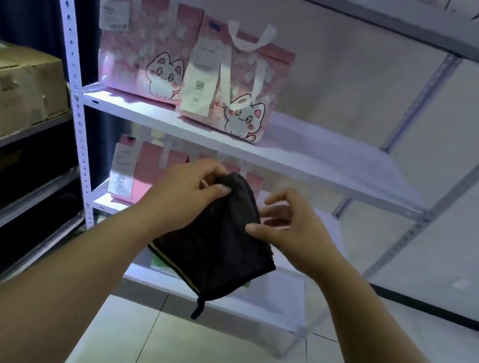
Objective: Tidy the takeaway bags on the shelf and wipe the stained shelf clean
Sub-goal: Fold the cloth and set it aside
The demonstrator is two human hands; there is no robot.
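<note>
A black cloth (215, 241) with a striped edge hangs in front of the white shelf unit. My left hand (184, 194) pinches its top corner. My right hand (290, 228) pinches its right edge between thumb and forefinger, the other fingers spread. Two pink takeaway bags with a cartoon cat stand on the middle shelf (315, 159): one at the back left (140, 48), one in front (236, 84) with white handles and a paper receipt. More pink bags (141, 170) stand on the shelf below, partly hidden by my hands.
A cardboard box (8, 86) lies on a grey rack to the left. The white perforated upright (71, 55) stands between the two racks. The right half of the middle shelf is bare. White tiled floor (202, 350) lies below.
</note>
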